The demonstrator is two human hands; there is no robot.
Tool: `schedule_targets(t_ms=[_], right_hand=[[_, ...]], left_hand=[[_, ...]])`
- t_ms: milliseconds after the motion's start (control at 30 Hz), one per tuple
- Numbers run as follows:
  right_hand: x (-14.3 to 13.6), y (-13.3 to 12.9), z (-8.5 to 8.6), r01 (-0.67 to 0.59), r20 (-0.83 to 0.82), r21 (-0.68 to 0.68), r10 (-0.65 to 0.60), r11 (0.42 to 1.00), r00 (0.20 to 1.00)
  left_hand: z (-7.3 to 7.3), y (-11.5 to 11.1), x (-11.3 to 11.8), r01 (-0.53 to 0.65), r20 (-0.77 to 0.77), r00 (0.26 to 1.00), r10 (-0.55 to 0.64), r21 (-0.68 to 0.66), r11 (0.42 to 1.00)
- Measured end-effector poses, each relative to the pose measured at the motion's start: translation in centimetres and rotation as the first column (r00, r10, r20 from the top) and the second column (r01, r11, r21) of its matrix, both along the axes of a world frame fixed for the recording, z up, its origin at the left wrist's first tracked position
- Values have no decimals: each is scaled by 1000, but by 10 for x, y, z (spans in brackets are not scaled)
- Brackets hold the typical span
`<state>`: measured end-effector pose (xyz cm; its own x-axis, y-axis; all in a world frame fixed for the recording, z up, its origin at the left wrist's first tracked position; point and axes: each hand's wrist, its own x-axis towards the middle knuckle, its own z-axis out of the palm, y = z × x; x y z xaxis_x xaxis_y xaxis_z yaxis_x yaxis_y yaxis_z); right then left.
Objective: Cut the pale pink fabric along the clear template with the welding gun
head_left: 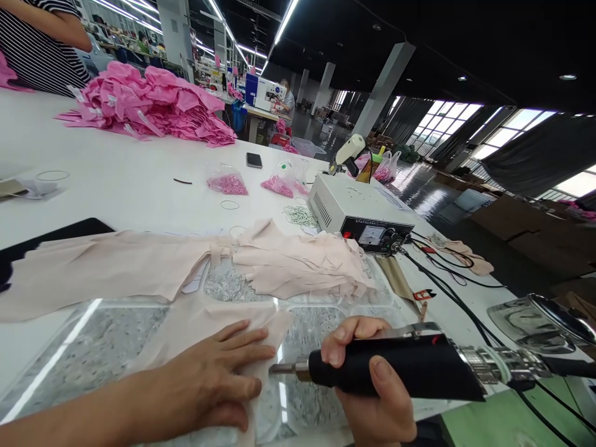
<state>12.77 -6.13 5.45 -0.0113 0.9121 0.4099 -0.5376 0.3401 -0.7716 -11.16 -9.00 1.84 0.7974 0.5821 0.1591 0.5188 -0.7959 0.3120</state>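
My left hand (209, 372) lies flat with fingers spread, pressing a thin pale pink fabric piece (186, 329) onto a grey speckled board (125, 335) with a glossy surface. My right hand (382, 403) is wrapped round the black handle of a corded handheld ultrasonic welder (410, 363). Its metal tip (283, 368) points left, close to the fabric edge by my left fingertips; whether it touches the cloth I cannot tell. Behind my hands lie a stack of pale pink fabric pieces (79, 267) on the left and a looser pile (302, 261) on the right.
A grey control box (367, 211) with a dial stands at the back right, black cables (451, 298) running from it. Near the right edge is a glass jar (531, 323). Bright pink garments (149, 102), a phone (254, 160) and bagged pink bits (228, 181) lie further back. A person in stripes (41, 43) stands at far left.
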Motion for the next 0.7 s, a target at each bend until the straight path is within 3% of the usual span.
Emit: schedule_targets(t_ms=[333,467,700], right_hand=[[5,2,-7,-24,74,39,21,999,997],[5,0,-5,-36,113,56,30,998,993],[5,-5,0,-67,113,49,62,997,992]], left_hand=[[3,-1,3,-16,80,997,17,-8,1000],[5,0,3,-10,44,999,9,15,1000],[-17,1,-4,18,27,999,-20,72,997]])
